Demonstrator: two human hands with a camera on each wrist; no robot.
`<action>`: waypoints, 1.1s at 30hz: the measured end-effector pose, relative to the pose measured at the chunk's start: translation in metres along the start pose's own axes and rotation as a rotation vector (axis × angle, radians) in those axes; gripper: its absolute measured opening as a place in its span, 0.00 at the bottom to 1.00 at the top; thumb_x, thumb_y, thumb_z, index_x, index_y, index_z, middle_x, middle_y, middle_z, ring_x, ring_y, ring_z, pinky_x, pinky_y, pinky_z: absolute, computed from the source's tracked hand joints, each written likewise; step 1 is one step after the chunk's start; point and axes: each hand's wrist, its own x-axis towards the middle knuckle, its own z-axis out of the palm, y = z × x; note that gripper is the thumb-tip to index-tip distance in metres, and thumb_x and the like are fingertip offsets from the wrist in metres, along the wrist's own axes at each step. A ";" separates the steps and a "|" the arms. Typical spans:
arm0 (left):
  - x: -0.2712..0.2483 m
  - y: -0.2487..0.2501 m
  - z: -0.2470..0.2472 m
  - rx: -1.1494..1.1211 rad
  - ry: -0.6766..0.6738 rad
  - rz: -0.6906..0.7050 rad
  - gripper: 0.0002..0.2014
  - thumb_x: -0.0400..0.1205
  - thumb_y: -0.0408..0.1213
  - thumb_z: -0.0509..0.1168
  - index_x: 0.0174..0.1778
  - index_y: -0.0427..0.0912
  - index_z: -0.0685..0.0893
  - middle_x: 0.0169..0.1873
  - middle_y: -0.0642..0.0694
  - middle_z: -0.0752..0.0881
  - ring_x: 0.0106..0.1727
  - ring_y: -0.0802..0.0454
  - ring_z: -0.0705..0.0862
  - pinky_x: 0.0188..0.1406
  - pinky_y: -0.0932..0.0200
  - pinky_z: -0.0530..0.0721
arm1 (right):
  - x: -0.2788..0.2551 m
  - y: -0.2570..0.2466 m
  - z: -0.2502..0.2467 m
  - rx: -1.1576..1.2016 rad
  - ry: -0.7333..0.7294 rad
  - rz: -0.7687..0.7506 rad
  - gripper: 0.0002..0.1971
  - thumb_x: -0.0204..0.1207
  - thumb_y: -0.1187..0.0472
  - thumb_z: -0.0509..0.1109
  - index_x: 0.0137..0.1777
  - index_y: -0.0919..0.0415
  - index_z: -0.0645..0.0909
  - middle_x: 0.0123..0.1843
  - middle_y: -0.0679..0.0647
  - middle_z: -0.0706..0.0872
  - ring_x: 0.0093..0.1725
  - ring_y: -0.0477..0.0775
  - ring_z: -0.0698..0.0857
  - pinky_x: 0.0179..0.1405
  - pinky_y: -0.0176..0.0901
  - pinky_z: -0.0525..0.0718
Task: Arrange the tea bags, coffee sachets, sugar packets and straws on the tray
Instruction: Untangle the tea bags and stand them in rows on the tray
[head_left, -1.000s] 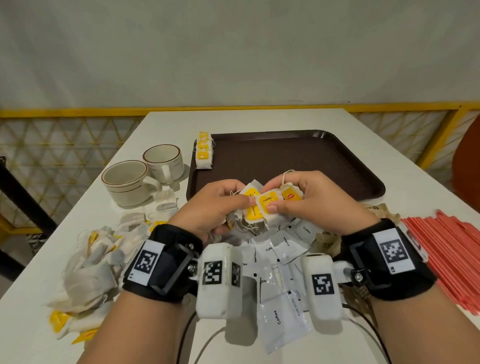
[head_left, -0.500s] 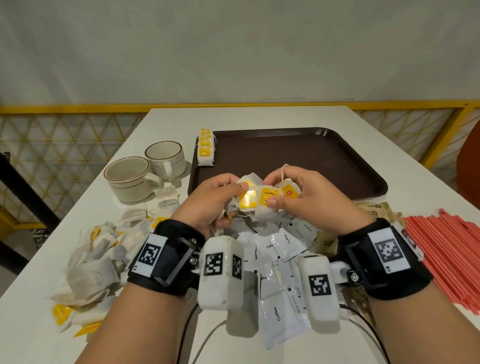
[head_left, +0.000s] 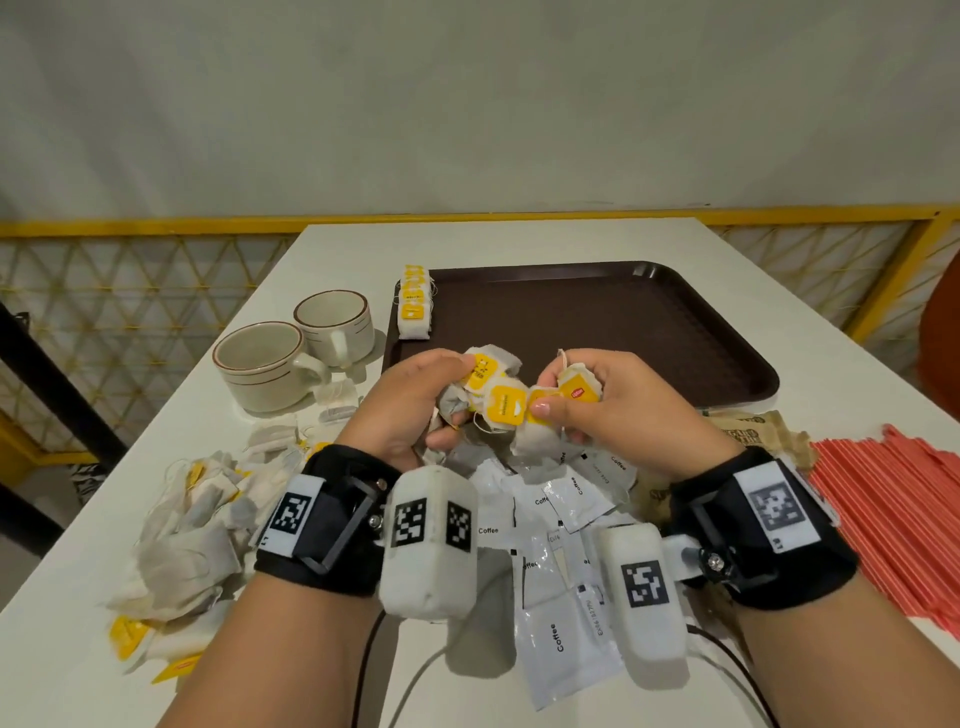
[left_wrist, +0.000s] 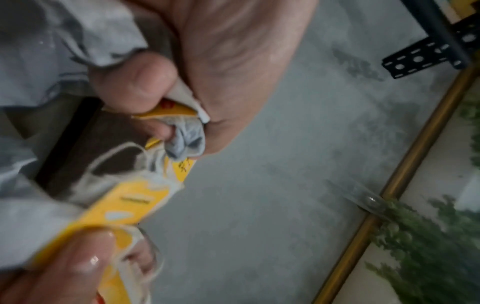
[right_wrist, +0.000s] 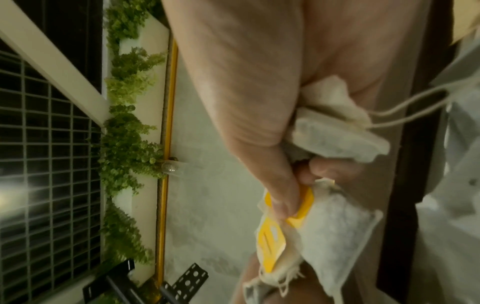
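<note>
Two hands grip yellow-tagged tea bags, "Coffee" sachets below

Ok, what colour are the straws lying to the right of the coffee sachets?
Red-orange. The straws show best in the head view, piled at the table's right edge.

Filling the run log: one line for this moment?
left hand: grips tea bags | right hand: pinches tea bags | tray: one tea-bag row | straws: on table
</note>
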 end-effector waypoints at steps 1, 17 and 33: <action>0.001 -0.001 0.000 0.012 0.031 0.026 0.09 0.84 0.33 0.62 0.38 0.38 0.79 0.25 0.42 0.76 0.17 0.56 0.69 0.11 0.72 0.59 | 0.000 -0.001 -0.001 0.073 0.008 0.008 0.03 0.75 0.65 0.75 0.42 0.61 0.83 0.30 0.54 0.83 0.29 0.49 0.79 0.32 0.44 0.80; -0.003 -0.006 0.012 0.083 -0.027 0.153 0.14 0.82 0.32 0.62 0.34 0.42 0.89 0.22 0.42 0.76 0.15 0.55 0.65 0.12 0.69 0.60 | 0.006 0.002 0.008 0.495 0.182 0.105 0.02 0.77 0.71 0.71 0.45 0.66 0.80 0.27 0.56 0.78 0.26 0.48 0.75 0.24 0.35 0.79; -0.002 -0.006 -0.003 0.491 -0.120 0.127 0.06 0.78 0.39 0.71 0.35 0.45 0.89 0.30 0.41 0.76 0.18 0.58 0.67 0.14 0.67 0.64 | -0.005 -0.006 -0.016 0.150 -0.054 -0.052 0.10 0.70 0.64 0.77 0.51 0.58 0.89 0.36 0.63 0.86 0.29 0.47 0.80 0.29 0.35 0.81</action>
